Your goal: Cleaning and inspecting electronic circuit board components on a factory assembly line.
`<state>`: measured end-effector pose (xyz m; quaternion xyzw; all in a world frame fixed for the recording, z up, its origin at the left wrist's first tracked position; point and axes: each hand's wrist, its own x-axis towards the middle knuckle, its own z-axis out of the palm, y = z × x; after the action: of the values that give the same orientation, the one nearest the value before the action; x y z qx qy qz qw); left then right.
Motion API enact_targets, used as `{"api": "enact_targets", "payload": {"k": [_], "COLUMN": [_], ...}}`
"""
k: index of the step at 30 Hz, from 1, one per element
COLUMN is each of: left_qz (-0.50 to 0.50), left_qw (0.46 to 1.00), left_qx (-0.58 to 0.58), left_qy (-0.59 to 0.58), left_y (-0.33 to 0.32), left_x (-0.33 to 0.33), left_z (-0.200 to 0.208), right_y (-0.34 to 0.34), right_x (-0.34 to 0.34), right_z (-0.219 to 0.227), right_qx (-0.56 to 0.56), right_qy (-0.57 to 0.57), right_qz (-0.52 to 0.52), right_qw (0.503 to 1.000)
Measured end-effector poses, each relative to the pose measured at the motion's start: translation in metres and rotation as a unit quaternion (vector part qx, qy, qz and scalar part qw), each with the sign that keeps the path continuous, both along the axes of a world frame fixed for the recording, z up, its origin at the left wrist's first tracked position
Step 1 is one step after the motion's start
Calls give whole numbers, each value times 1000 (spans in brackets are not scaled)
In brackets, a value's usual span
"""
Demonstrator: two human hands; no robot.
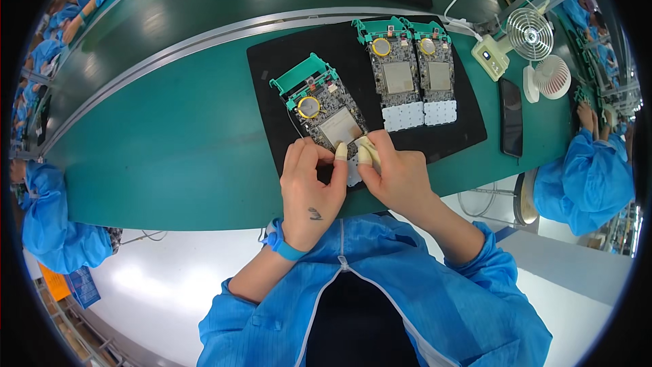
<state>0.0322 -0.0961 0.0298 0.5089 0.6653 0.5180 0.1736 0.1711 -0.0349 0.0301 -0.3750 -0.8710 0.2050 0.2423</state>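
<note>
My left hand (307,182) and right hand (402,175) meet at this circuit board's (326,114) near end, fingers (384,147) bent; whether they're gripping, I can't tell! Two more boards (398,76) lie rightward.

Bright-green bracket (299,72); speckled grey board (333,100); black mat (353,88); green table (170,143)

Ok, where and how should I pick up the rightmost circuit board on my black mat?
Probably by the right end of its green frame, with your right hand, coming from the right: the rightmost circuit board sits close beside its neighbour on the left, while its right edge faces bare black mat. The frame sticks out past the board's far end.
</note>
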Motion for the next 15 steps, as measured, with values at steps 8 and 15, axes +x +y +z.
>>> {"api": "enact_targets", "payload": {"k": [8,15], "left_qz": [5,56], "left_qw": [1000,989], "left_qx": [-2,3], "left_qy": [-2,139], "left_y": [1,2], "left_x": [0,-39], "left_z": [2,18], "right_y": [1,17], "right_x": [-2,15], "right_z": [0,8], "right_qx": [21,-194], "right_qy": [-7,197], "right_qz": [6,-18], "right_qw": [1000,961]}}
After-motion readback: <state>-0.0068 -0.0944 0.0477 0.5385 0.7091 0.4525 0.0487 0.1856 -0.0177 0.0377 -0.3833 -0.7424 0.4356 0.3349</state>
